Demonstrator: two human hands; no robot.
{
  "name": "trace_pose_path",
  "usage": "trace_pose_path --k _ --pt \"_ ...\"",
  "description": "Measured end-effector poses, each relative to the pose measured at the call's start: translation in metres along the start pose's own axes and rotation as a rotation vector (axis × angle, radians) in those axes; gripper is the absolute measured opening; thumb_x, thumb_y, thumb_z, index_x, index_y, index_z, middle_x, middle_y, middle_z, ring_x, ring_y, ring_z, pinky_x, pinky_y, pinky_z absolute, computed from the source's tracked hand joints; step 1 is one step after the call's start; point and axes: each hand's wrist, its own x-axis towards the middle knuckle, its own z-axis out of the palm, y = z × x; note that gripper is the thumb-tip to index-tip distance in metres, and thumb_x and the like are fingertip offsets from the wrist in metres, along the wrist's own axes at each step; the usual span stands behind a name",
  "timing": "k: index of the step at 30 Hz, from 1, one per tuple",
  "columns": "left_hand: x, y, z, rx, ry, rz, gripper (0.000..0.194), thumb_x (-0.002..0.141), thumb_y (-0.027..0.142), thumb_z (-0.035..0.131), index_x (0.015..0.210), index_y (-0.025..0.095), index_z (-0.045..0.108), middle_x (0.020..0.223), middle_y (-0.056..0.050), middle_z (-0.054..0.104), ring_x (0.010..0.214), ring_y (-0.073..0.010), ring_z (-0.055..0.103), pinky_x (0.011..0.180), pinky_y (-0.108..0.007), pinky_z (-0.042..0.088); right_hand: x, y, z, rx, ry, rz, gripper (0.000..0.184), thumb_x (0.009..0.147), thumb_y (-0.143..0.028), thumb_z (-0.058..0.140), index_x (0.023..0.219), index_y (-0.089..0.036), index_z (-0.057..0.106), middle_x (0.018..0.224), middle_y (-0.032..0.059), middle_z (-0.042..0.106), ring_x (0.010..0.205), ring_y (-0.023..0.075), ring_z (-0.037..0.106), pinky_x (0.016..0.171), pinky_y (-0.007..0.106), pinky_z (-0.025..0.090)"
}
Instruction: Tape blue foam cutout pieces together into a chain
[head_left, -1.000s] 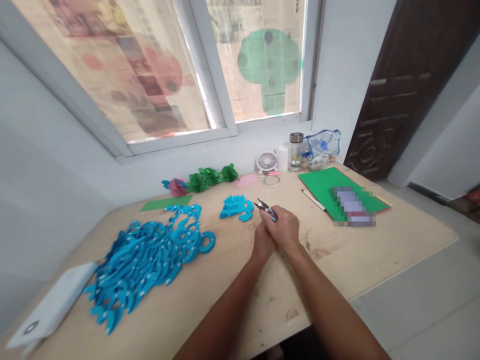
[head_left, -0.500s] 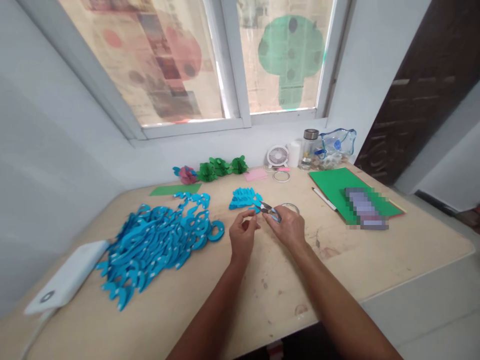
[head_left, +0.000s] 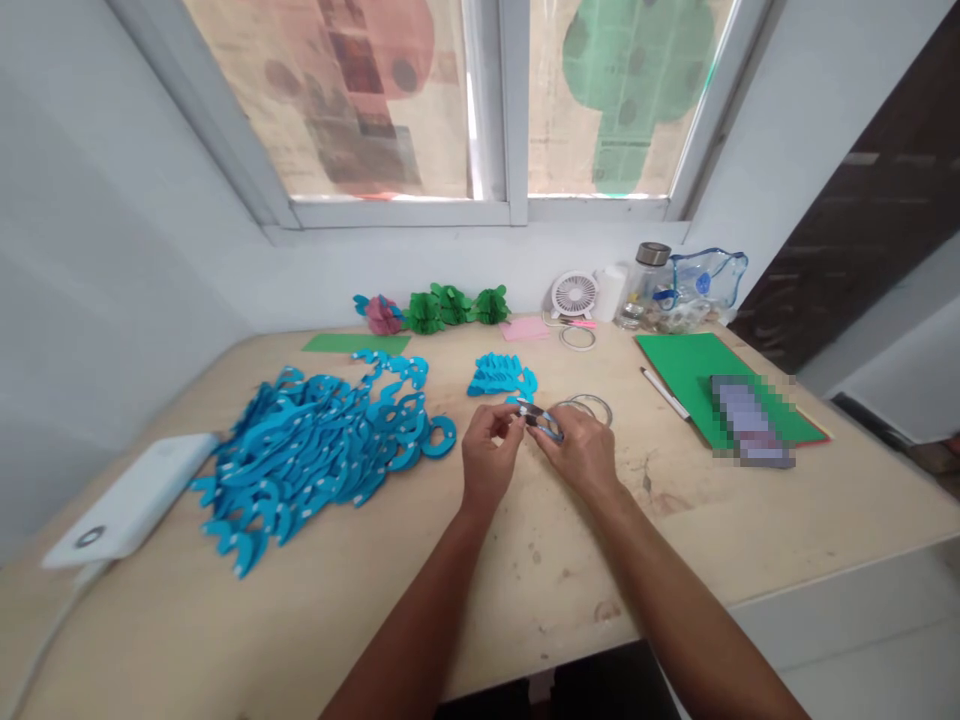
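My right hand (head_left: 583, 450) is closed around the handles of a small pair of pliers (head_left: 537, 414), whose jaws point left. Facing it, my left hand (head_left: 491, 448) is pinched close to the jaw tips; whatever lies between its fingertips is too small to make out. Just beyond both hands lies a small row of folded blue paper pieces (head_left: 498, 375). A loop of thin wire (head_left: 598, 400) rests behind my right hand. Left of my left hand spreads a large heap of blue rings and curved pieces with white dots (head_left: 315, 440).
Along the wall stand green paper ornaments (head_left: 451, 306), a pink one (head_left: 384, 316), a small white fan (head_left: 574, 295) and a glass bottle (head_left: 643, 285). A pen (head_left: 664, 393), a green board (head_left: 686, 370) and a phone (head_left: 750, 420) lie right. A white power bank (head_left: 131, 500) sits far left.
My left hand has come up to the tips of the pliers, which now meet its fingers. The pliers have turned away from the blue pieces. The head view has shifted slightly.
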Motion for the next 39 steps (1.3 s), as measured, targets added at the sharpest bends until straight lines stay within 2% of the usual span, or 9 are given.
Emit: trace_pose_path --k 8,14,25,31,39 --pt "0.0 -0.008 0.001 -0.112 0.014 -0.075 0.015 0.07 0.025 0.063 0.083 0.017 0.065 0.08 -0.003 0.064 0.069 -0.0134 0.058 0.064 -0.025 0.046 -0.002 -0.002 0.001 -0.033 0.043 -0.054 0.027 0.084 -0.044 0.048 0.078 -0.021 0.061 0.073 0.0028 0.065 0.069 0.0152 0.056 0.058 0.025 0.028" --pt "0.0 -0.011 0.002 -0.239 0.006 -0.143 0.014 0.067 0.024 0.066 0.079 0.016 0.064 0.073 -0.001 0.064 0.067 -0.0133 0.059 0.065 -0.026 0.046 -0.003 -0.003 0.004 -0.053 0.049 -0.051 0.027 0.084 -0.044 0.048 0.077 -0.021 0.061 0.071 0.0027 0.064 0.068 0.0153 0.056 0.057 0.025 0.027" --pt "0.002 -0.002 0.001 -0.225 0.047 -0.188 0.006 0.066 0.02 0.065 0.071 0.015 0.064 0.07 -0.002 0.064 0.067 -0.0133 0.058 0.065 -0.025 0.045 -0.002 -0.004 0.003 -0.041 -0.023 -0.034 0.025 0.083 -0.043 0.05 0.08 -0.021 0.062 0.075 0.0038 0.065 0.071 0.016 0.056 0.058 0.025 0.029" --pt "0.001 0.001 0.001 -0.264 0.067 -0.268 0.006 0.066 0.021 0.065 0.066 0.016 0.062 0.057 0.003 0.055 0.051 -0.0081 0.045 0.051 -0.021 0.037 0.0 -0.001 0.001 -0.057 -0.107 0.071 0.026 0.083 -0.044 0.049 0.087 -0.022 0.063 0.082 0.0046 0.066 0.077 0.0174 0.057 0.06 0.025 0.031" --pt "-0.003 -0.003 0.003 -0.484 -0.002 -0.428 0.011 0.063 0.023 0.067 0.069 0.015 0.063 0.049 0.005 0.05 0.048 -0.0065 0.042 0.05 -0.02 0.034 0.006 0.014 -0.004 -0.136 -0.163 0.291 0.03 0.083 -0.047 0.045 0.089 -0.025 0.064 0.089 0.0039 0.068 0.083 0.0194 0.059 0.063 0.027 0.034"
